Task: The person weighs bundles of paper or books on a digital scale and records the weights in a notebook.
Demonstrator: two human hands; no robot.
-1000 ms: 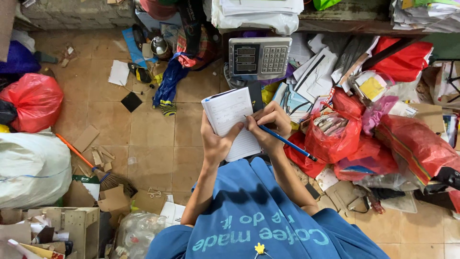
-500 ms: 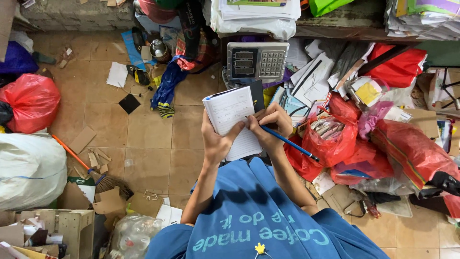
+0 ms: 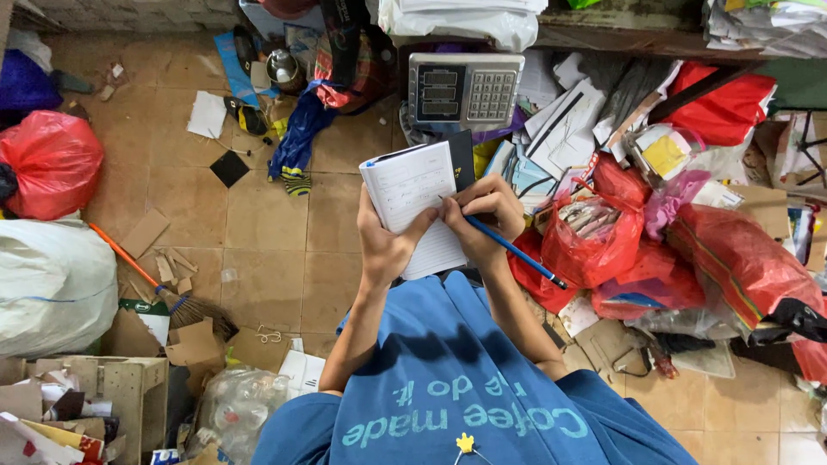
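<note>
Cluttered tile floor [image 3: 258, 232] surrounds a person in a blue shirt [image 3: 465, 379], red bags [image 3: 594, 245] at right and a weighing scale [image 3: 465, 88] at upper centre. At mid-frame the left hand [image 3: 386, 245] grips an open notebook [image 3: 413, 202] from below — thumb across the page. The right hand [image 3: 484, 215] has its fingers pinched around a blue pen [image 3: 517, 251], tip on paper. Neat writing likely depends on keeping the notebook braced and level.

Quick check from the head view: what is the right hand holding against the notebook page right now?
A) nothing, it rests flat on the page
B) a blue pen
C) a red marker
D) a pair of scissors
B: the right hand grips a blue pen with its tip on the page of the small notebook, which the left hand holds from below.
</note>
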